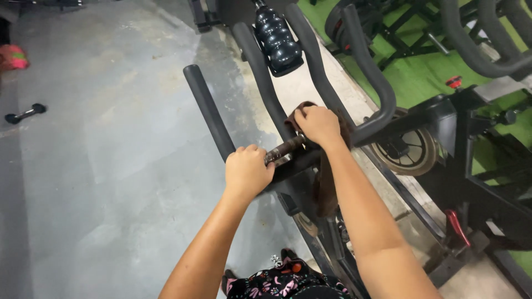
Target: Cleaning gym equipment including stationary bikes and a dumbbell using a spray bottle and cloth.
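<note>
I look down on a black exercise bike's handlebars (pixel 260 72). My left hand (pixel 247 172) is closed around the handlebar's worn crossbar (pixel 285 148) near the left grip. My right hand (pixel 318 124) presses a dark brown cloth (pixel 327 188) against the middle of the handlebars; the cloth hangs down over the bike's stem. A black bottle holder with a ribbed dark bottle (pixel 278 40) sits at the front between the bars.
A second exercise bike (pixel 443 138) stands close on the right, on green flooring. Grey concrete floor lies to the left, with a small black dumbbell (pixel 25 113) and a pink object (pixel 12 57) at the far left.
</note>
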